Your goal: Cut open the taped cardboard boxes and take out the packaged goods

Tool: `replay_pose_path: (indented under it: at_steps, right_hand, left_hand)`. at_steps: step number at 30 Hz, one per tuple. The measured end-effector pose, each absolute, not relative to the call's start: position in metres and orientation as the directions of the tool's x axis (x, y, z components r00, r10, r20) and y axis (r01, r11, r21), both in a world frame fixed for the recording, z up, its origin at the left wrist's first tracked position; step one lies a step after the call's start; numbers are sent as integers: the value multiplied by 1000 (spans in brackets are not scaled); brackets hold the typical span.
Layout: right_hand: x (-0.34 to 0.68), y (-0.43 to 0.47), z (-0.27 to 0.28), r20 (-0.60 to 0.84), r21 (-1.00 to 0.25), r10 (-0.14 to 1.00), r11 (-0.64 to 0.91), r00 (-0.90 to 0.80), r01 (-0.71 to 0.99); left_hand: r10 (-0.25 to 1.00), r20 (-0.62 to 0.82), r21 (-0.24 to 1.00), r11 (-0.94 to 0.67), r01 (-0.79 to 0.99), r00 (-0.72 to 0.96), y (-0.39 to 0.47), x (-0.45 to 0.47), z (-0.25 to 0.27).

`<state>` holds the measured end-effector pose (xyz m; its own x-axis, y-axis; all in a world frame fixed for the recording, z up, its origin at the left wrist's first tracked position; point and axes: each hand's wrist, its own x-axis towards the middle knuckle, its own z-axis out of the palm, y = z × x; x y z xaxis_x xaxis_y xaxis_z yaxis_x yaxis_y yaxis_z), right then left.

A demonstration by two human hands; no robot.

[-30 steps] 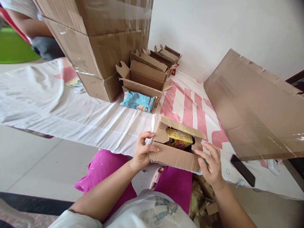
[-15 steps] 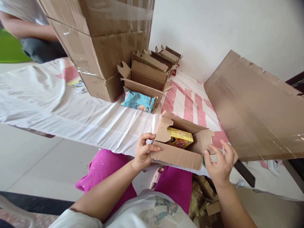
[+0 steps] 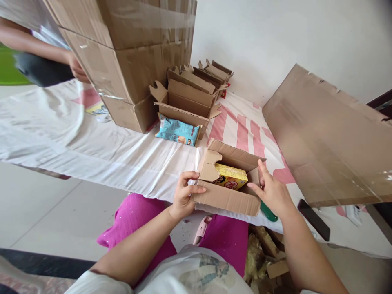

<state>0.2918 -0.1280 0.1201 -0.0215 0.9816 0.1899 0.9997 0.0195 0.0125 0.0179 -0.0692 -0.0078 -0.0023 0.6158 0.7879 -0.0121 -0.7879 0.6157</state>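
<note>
An open cardboard box [image 3: 228, 200] sits at the near edge of the cloth-covered table. Inside it lies a small yellow carton [image 3: 231, 175] with red and black print, partly covered by the folded left flap. My left hand [image 3: 185, 194] grips the box's left end, fingers closed around the corner. At the right end, my right hand [image 3: 271, 188] is open, thumb and index finger spread apart against the right flap and back corner. A green object [image 3: 269, 212] shows partly beneath my right hand. A blue snack packet [image 3: 178, 130] leans against another open box farther back.
Several open cardboard boxes [image 3: 190, 98] stand in a row behind. Tall stacked cartons [image 3: 131, 73] rise on the left, with a person's hand [image 3: 78, 67] beside them. A large cardboard sheet [image 3: 327, 139] leans at the right, near a dark phone [image 3: 314, 220].
My right hand has moved inward and slightly up, and the box's right flap has swung upright or inward. My left hand keeps its grip. The other person's hand has come into view.
</note>
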Motion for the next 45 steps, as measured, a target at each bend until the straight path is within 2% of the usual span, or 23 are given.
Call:
replay_pose_path:
  at_steps: [7, 9, 11, 13, 15, 18, 21, 24, 27, 29, 31, 33, 35, 38, 41, 43, 45]
  right_hand:
    - [286, -91, 131, -67, 93, 986, -144, 150, 985]
    - [286, -82, 132, -60, 130, 989, -128, 137, 983]
    - [284, -75, 131, 37, 187, 997, -72, 66, 980]
    - [279, -70, 129, 181, 214, 979, 48, -88, 976]
    - [269, -66, 127, 264, 191, 914, 265, -310, 945]
    - [248, -66, 130, 196, 91, 774, 596, -602, 797]
    - [227, -67, 134, 157, 16, 687, 716, -709, 698]
    - [211, -64, 134, 209, -16, 675, 726, -707, 688]
    - [200, -57, 128, 200, -17, 673, 729, -712, 685]
    - [195, -52, 124, 147, -47, 680, 730, -718, 682]
    - [192, -49, 120, 85, -131, 690, 723, -719, 679]
    - [190, -47, 118, 46, -218, 698, 706, -715, 674]
    - [190, -47, 118, 43, -262, 701, 695, -712, 669]
    - [196, -50, 122, 86, -265, 719, 684, -689, 680]
    - [213, -54, 128, 138, -260, 804, 593, -578, 762]
    - [229, -58, 130, 102, -236, 862, 505, -496, 830]
    - [246, -64, 130, 27, -162, 891, 452, -454, 877]
  left_hand:
    - [610, 792, 610, -792, -18, -4, -69, 19, -3]
    - [610, 792, 610, -792, -18, 0, -69, 19, -3]
    - [609, 794, 609, -793, -17, 4, -68, 18, -4]
    - [607, 795, 607, -795, -17, 10, -68, 18, -5]
    - [610, 792, 611, -792, -21, 18, -68, 18, -7]
    - [618, 786, 618, -785, -31, 22, -67, 17, -9]
    - [617, 786, 618, -786, -31, 28, -67, 17, -8]
    - [609, 792, 610, -792, -18, 38, -68, 16, -5]
    - [575, 818, 573, -818, 47, 25, -69, 15, -3]
    - [530, 848, 525, -836, 161, -9, -71, 15, -6]
    - [458, 888, 445, -841, 308, -35, -73, 14, -9]
    - [385, 923, 357, -828, 433, -25, -74, 14, -12]
    - [361, 933, 308, -818, 485, 15, -74, 13, -12]
    - [405, 908, 333, -855, 397, 110, -72, 11, -8]
    - [429, 891, 380, -884, 272, 148, -69, 9, -4]
    - [423, 896, 385, -890, 244, 132, -68, 9, -4]
    - [415, 903, 383, -895, 229, 113, -69, 10, -5]
